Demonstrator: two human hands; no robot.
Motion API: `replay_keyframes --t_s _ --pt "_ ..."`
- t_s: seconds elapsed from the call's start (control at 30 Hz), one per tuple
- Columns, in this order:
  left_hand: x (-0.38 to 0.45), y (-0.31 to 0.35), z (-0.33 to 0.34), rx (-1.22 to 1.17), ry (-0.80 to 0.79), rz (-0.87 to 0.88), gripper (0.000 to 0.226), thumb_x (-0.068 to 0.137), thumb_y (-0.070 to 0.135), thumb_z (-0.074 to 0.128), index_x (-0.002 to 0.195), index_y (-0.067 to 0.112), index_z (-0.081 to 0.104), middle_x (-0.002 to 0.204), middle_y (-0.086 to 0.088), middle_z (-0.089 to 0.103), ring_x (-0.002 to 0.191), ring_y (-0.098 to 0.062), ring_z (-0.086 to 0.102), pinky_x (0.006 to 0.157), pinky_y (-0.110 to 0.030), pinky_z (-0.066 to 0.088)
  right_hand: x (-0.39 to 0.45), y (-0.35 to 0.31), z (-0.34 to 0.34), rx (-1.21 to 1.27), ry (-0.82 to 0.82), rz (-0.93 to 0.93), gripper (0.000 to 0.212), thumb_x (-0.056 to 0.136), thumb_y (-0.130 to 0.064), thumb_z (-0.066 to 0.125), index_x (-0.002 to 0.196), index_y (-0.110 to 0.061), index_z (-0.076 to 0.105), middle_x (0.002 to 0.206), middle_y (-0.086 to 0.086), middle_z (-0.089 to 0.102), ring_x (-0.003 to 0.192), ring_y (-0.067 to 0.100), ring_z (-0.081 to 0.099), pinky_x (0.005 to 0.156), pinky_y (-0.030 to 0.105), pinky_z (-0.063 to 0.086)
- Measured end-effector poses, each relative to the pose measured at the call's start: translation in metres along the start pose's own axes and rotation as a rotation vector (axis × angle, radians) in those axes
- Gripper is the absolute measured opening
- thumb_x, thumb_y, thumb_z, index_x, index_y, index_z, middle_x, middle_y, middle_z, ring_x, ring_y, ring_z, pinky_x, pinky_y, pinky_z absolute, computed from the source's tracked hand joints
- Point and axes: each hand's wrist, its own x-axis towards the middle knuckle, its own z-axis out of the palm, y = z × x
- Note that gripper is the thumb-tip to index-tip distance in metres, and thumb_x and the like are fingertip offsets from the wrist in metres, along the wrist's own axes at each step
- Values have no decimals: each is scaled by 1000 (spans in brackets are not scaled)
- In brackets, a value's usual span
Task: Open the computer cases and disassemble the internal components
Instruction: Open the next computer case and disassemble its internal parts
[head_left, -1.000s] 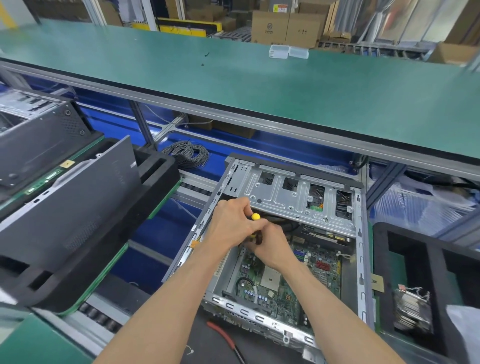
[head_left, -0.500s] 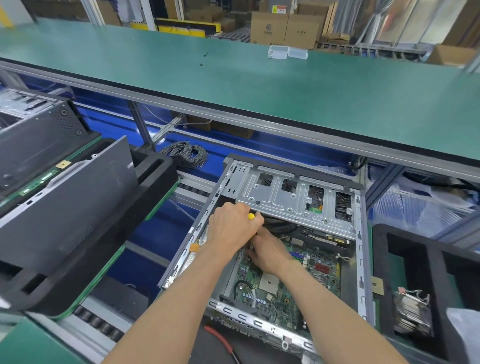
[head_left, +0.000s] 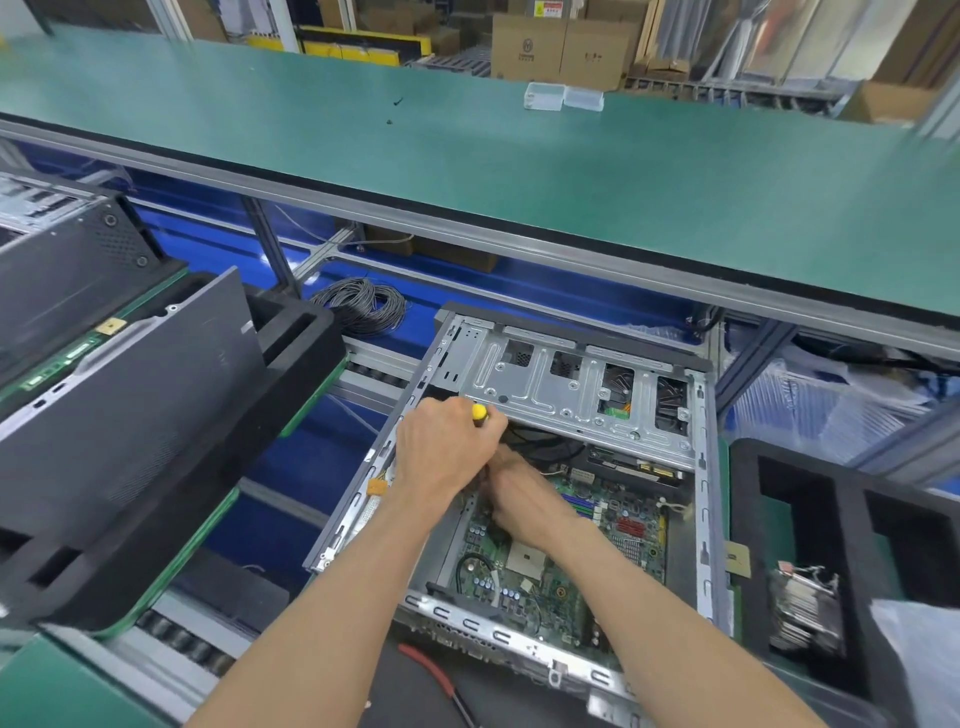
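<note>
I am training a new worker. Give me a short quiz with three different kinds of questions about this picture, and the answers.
1. True or false: the left hand grips a yellow-tipped screwdriver.
2. Multiple choice: where is the coil of grey cable?
A) inside the open computer case
B) behind the case, to its left
C) on the green bench top
3. Fill in: the motherboard lies ______ the case.

Key: 1 true; 2 B; 3 inside. The right hand reaches into the case beside the tool; what its fingers hold cannot be seen.
</note>
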Motion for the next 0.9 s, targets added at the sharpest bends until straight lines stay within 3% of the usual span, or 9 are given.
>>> replay_keyframes --t_s 0.13,0.23,0.33,0.4,0.53,0.6,0.73,0.83,0.9 --pt "1 -3 -9 -127 106 -72 48 86 38 44 44 16 38 37 5 33 38 -12 26 44 -25 25 -13 -3 -11 117 -14 110 14 94 8 44 95 -5 48 101 17 58 83 34 60 67 43 48" --pt "1 -6 -24 -301 141 -178 49 82 30 55 42 21 27 36 5 21 38 -15 23 48 -23 23 -26 -2 -21 294 40 221 15 100 -1 46 96 0 60 93 13 66 78 26 62 70 39 52" --pt "8 2 -38 -978 200 -628 42 76 29 59 42 24 33 45 10 24 43 -11 21 47 -28 23 -40 -5 -37 613 156 337 14 99 -11 57 95 -9 70 79 2 70 64 7 63 58 18 48" --pt "8 10 -41 -1567 230 -875 33 83 21 61 56 23 44 54 3 28 43 -12 19 40 -27 20 -50 -13 -47 870 226 343 12 97 -12 62 92 -13 73 71 1 70 59 5 60 57 17 46" --pt "-4 31 -41 -2106 147 -988 31 97 25 56 68 16 50 58 7 33 42 -6 19 35 -18 25 -69 -38 -70 1123 441 245 15 95 -13 66 86 -22 73 68 -3 66 63 10 56 62 22 47" --pt "-10 39 -37 -2190 63 -1011 33 98 29 55 68 17 49 59 7 31 43 -6 24 38 -17 30 -71 -52 -86 1113 490 157 17 94 -14 68 86 -28 73 79 -5 71 73 9 62 70 23 51" --pt "-17 57 -25 -2164 -87 -997 34 96 40 52 68 20 49 63 6 42 56 -11 45 68 -27 49 -65 -68 -103 987 521 102 19 90 -11 72 84 -28 75 92 -8 71 87 5 65 82 21 49" --pt "-17 63 -22 -2240 -122 -970 41 96 44 53 64 18 53 70 1 60 66 -16 67 64 -29 59 -63 -71 -101 856 538 143 9 88 -8 74 86 -16 78 100 -4 68 97 -1 61 86 16 44" --pt "-14 64 -22 -2309 -108 -956 45 98 41 54 62 16 55 86 -6 70 90 -19 74 71 -31 62 -64 -71 -100 798 541 135 9 88 -6 74 88 -14 79 102 -8 67 107 -7 57 92 6 39"
